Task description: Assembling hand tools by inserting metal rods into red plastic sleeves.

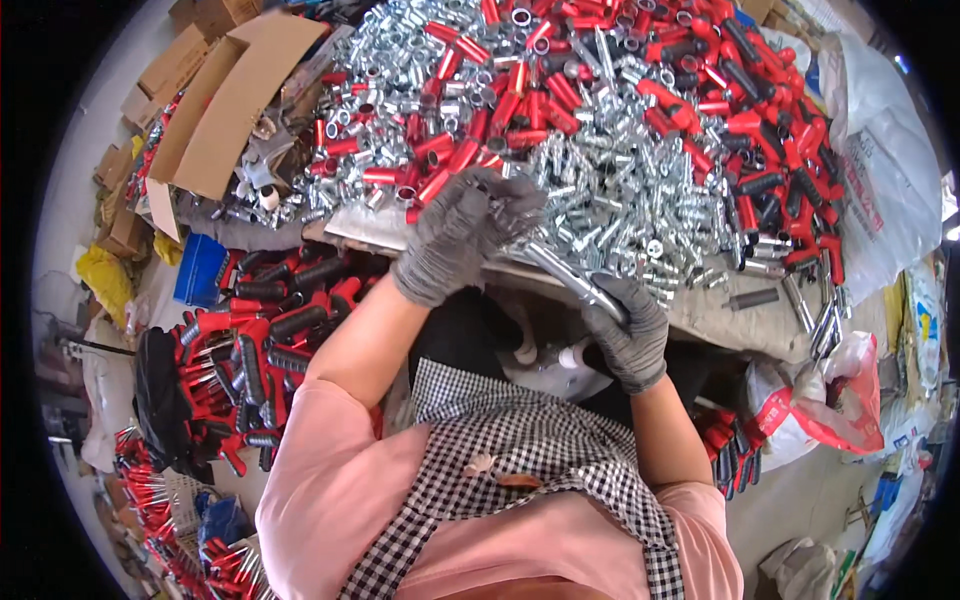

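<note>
The right hand [628, 335] is closed around the near end of a shiny metal rod [565, 278], keeping it steady. The left hand [462, 232] is clamped on its far end, at the near edge of the heap of red and silver parts [600, 110], probably so that new pieces are close.

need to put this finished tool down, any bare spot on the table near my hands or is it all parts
Little room. The only bare patch is the grey cloth-covered table edge, between the heap of silver metal sockets and the right gloved hand, with a few loose pieces. Everything further back is crowded with sockets and red plastic handles. The left gloved hand sits against the heap.
</note>
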Available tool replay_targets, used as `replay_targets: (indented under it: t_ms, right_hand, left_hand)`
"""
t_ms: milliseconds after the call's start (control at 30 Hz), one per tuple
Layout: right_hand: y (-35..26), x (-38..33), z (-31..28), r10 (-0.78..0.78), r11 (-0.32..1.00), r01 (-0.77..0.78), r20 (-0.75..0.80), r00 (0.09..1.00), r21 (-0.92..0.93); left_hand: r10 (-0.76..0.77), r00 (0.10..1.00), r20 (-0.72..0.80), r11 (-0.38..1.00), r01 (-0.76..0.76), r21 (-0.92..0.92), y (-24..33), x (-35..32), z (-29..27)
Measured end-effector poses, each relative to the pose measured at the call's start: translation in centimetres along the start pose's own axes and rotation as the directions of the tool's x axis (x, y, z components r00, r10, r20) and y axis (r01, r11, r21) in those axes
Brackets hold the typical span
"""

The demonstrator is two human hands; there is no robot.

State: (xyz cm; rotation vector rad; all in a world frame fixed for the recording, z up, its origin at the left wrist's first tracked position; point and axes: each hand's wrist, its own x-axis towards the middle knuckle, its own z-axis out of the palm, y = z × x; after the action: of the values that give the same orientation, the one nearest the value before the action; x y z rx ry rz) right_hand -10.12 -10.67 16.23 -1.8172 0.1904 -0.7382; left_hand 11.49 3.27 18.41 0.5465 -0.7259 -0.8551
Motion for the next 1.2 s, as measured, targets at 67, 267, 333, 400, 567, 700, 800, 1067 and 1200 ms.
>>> replay_targets:
  t_ms: [67,267,333,400,567,700,800,1067,1200]
  right_hand:
    - [0.6,-0.9,-0.2,-0.062,0.994,0.056,-0.054,0.997,-0.097]
    - [-0.7,-1.7,-2.8,-0.086,0.959,0.080,-0.010,0.996,-0.272]
    - [-0.8,-2.2,-3.1,-0.056,0.980,0.059,0.022,0.998,-0.188]
    - [-0.5,-2.9,-3.6,-0.065,0.988,0.074,0.066,0.996,-0.138]
    - [-1.4,-3.9,-3.5,0.220,0.971,-0.193,0.217,0.951,-0.139]
    - [-0.2,-4.9,-4.8,0.070,0.969,-0.023,0.184,0.980,-0.245]
    - [0.9,-5.8,-7.0,0.039,0.958,0.011,0.167,0.985,-0.287]
    - [1.2,-11.9,-14.4,0.285,0.949,-0.316,-0.470,0.835,0.012]
    - [2.1,-13.9,-15.9,0.375,0.924,-0.233,-0.604,0.704,0.302]
  left_hand:
    - [-0.008,1.000,-0.014,0.997,0.007,-0.073,-1.8,-1.3,1.0]
    - [-0.232,0.973,0.008,0.926,0.218,0.308,-2.6,-2.9,1.8]
    - [-0.217,0.967,0.131,0.714,0.066,0.697,-3.6,-2.9,3.6]
    - [-0.336,0.938,0.089,0.688,0.179,0.703,-3.6,-3.1,4.6]
    - [-0.416,0.812,0.409,0.535,-0.145,0.832,-4.4,-2.4,4.3]
    - [-0.571,0.753,0.326,0.386,-0.104,0.917,-6.1,-1.8,7.4]
    - [-0.579,0.731,0.360,0.416,-0.114,0.902,-7.8,-0.1,8.0]
    - [-0.715,0.667,0.211,0.333,0.059,0.941,-18.5,15.3,14.6]
    - [-0.484,0.679,0.552,-0.055,-0.654,0.755,-27.8,20.1,19.4]
